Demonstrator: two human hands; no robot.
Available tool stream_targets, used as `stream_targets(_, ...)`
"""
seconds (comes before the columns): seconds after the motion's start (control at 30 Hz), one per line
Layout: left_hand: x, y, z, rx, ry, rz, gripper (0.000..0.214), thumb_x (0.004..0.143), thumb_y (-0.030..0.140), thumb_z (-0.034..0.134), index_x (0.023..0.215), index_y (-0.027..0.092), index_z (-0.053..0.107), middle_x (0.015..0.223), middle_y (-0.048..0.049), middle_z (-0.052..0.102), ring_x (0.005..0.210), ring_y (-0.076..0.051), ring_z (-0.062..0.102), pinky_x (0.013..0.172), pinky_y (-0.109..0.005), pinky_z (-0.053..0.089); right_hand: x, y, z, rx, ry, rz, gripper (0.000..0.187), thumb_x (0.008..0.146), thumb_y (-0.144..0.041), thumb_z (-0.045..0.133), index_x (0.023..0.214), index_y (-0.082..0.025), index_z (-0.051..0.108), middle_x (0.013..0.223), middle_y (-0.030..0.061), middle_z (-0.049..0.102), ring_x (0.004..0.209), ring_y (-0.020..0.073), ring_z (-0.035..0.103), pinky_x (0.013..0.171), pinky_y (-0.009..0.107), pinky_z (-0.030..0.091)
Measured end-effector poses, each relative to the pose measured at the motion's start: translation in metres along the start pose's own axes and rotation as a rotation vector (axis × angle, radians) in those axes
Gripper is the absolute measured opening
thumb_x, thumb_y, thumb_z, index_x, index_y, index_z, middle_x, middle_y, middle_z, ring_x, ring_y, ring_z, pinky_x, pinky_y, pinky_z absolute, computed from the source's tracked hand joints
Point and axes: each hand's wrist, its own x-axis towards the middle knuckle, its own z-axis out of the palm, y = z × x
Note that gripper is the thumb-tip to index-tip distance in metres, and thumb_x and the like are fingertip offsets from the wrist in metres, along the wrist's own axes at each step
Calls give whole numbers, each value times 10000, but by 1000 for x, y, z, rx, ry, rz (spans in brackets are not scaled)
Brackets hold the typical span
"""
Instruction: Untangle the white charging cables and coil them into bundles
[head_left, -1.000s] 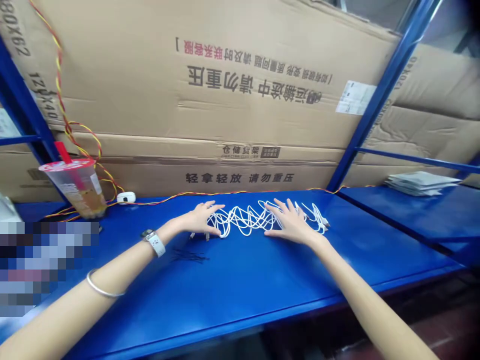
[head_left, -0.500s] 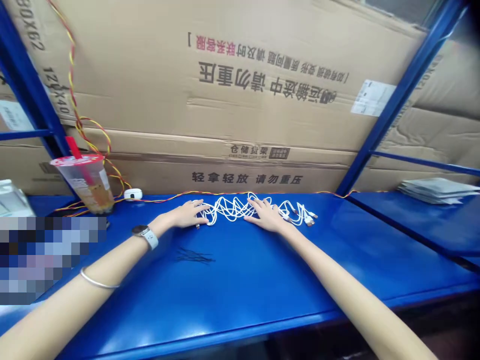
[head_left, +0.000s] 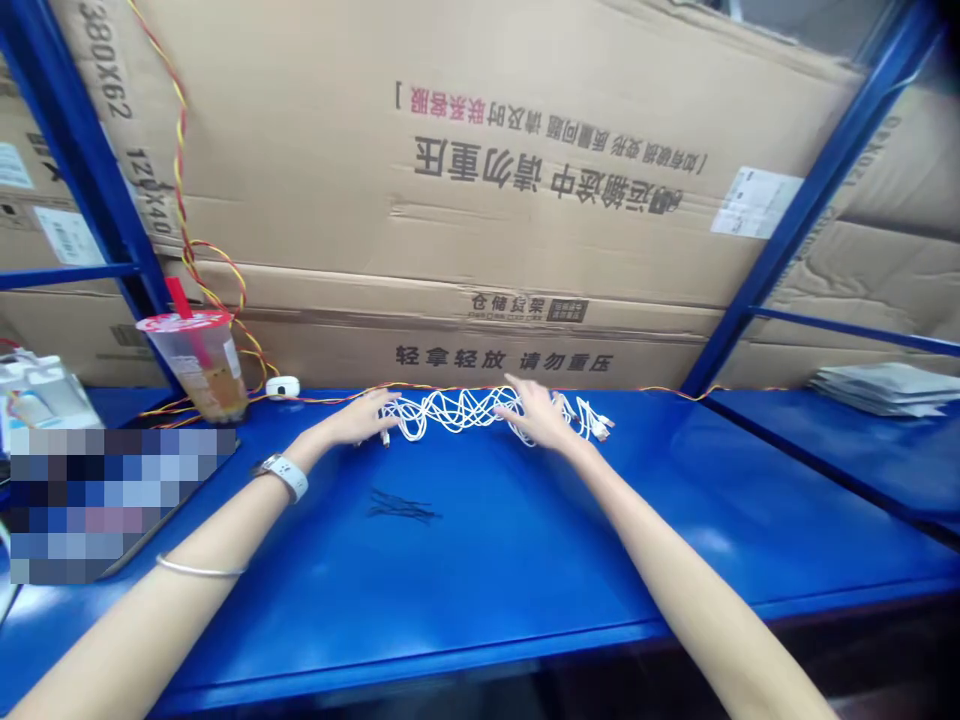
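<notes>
A tangle of white USB charging cables (head_left: 461, 411) lies stretched out along the back of the blue shelf (head_left: 480, 570). At its left end rests my left hand (head_left: 360, 416), fingers extended over the cables. My right hand (head_left: 540, 418) is over the right part of the tangle with its fingers spread. Some cable plugs (head_left: 600, 428) stick out beyond the right hand, and another plug shows beside the left fingertips. Several thin black ties (head_left: 403, 506) lie in a loose pile on the shelf, nearer to me than the cables.
A drink cup (head_left: 196, 365) with a red straw stands at the back left, beside a white earbud case (head_left: 283, 387). Red-and-yellow twisted wire (head_left: 182, 150) hangs down the cardboard (head_left: 480, 230). Flat packets (head_left: 877, 388) are stacked at the right. Blue posts (head_left: 795, 220) frame the shelf.
The view has shifted slightly, so things appear further right. The right hand's fingers have spread and lifted a little; the left hand has drawn slightly left along the cables.
</notes>
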Motion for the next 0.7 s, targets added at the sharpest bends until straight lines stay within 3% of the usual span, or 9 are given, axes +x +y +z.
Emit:
stream_targets(0.07, -4, -1, -3, 14, 46, -48, 536, 855, 407, 502, 1328, 160, 554, 1389, -134, 551, 1153, -243, 612, 962, -288, 469, 0, 12, -13, 5, 81, 122, 547, 930, -481, 414, 1403, -209, 458, 1379, 150, 518, 1257, 350, 450, 1003, 553, 347)
stream_targets(0.13, -7, -3, -5, 52, 102, -86, 474, 847, 367, 496, 1248, 143, 613, 1304, -132, 615, 1121, -240, 625, 944, -282, 477, -1, 25, -24, 3, 142, 299, 365, 914, -314, 419, 1179, -200, 643, 1210, 134, 638, 1179, 341, 504, 952, 534, 372)
stream_targets(0.27, -15, -8, -5, 16, 154, -133, 328, 816, 296, 517, 1069, 194, 698, 1022, -63, 737, 1032, -231, 660, 869, -272, 505, -10, 40, -31, 32, 69, 513, 274, 834, -214, 479, 938, -205, 733, 1020, 96, 713, 1077, 316, 575, 919, 487, 373)
stream_targets(0.47, -21, -2, 1, -75, 116, -144, 316, 798, 221, 512, 1044, 164, 701, 804, -36, 739, 680, -169, 681, 685, -242, 511, -20, 34, -24, 27, -39, 518, 203, 792, -245, 557, 879, -223, 740, 961, 78, 725, 1034, 291, 607, 906, 447, 370)
stream_targets(0.7, -20, 1, 9, -115, 275, -188, 141, 784, 243, 572, 789, 171, 693, 832, -54, 747, 840, -195, 691, 781, -260, 501, -21, 31, -15, -66, -109, 494, 141, 751, -217, 598, 801, -188, 727, 922, 102, 708, 1035, 295, 594, 913, 484, 364)
